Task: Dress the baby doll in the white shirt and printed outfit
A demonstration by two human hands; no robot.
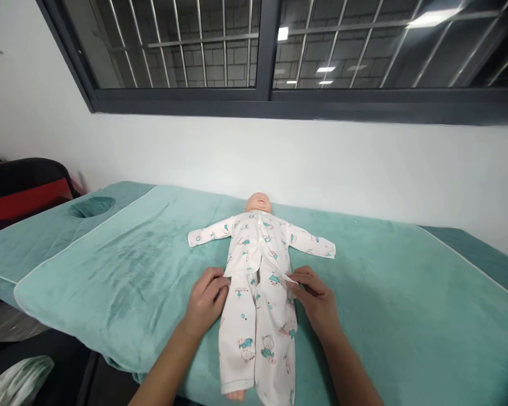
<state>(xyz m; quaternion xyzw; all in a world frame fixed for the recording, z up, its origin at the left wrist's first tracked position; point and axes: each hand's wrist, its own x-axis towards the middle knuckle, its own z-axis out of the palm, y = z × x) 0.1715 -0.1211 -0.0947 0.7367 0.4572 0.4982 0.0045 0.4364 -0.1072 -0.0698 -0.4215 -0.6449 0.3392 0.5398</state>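
A baby doll (258, 202) lies on its back on a green padded bed, its head toward the wall. It wears a white printed top (254, 239), sleeves spread to both sides, and matching white trousers (239, 332). One foot shows below the left trouser leg; the other end runs out of view at the bottom. At the top's left hem, my left hand (207, 296) is closed with its fingertips at the cloth. My right hand (315, 299) pinches the right corner of the hem and holds it slightly raised over the trousers.
The green bed cover (110, 270) spreads around the doll, with a round hole (92, 207) at the far left. A black and red chair-like object (25, 192) stands beyond that end. A white wall with a barred window (262, 96) rises behind.
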